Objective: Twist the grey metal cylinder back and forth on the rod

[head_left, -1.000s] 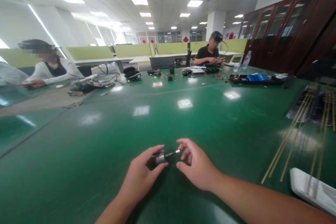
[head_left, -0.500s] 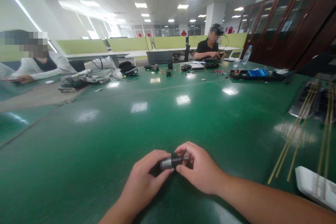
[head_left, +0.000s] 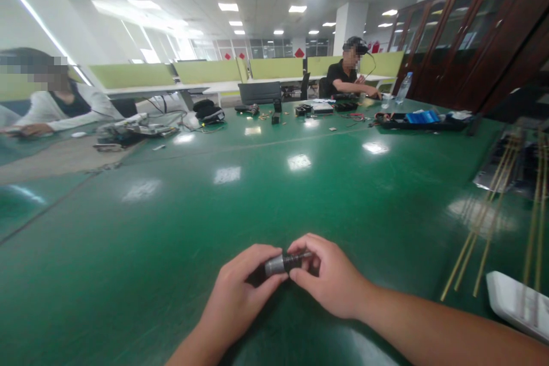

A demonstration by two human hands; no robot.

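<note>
Low in the middle of the view, a small cylindrical metal part (head_left: 275, 265) lies level between my hands. Its left portion is a smooth grey barrel; the right portion is dark and ribbed, like a spring or thread, ending in a thin shaft. My left hand (head_left: 240, 280) grips the barrel between thumb and fingers. On the other side, my right hand (head_left: 323, 274) curls around the shaft end, thumb below and fingertips above. The fingers partly hide both ends of the part. Both hands are just above the green tabletop (head_left: 180, 223).
On the right lie thin brass-coloured rods (head_left: 484, 229) and a white tray (head_left: 512, 303). Farther back are a black tray with blue stuff (head_left: 422, 118), a plastic bottle (head_left: 404, 89) and a black pouch (head_left: 209, 111). Two people (head_left: 343, 77) sit across and at left.
My hands and the metal part have shifted slightly right, and the part's shaft end tilts up a little more. The person across has reached an arm toward the bottle side.
</note>
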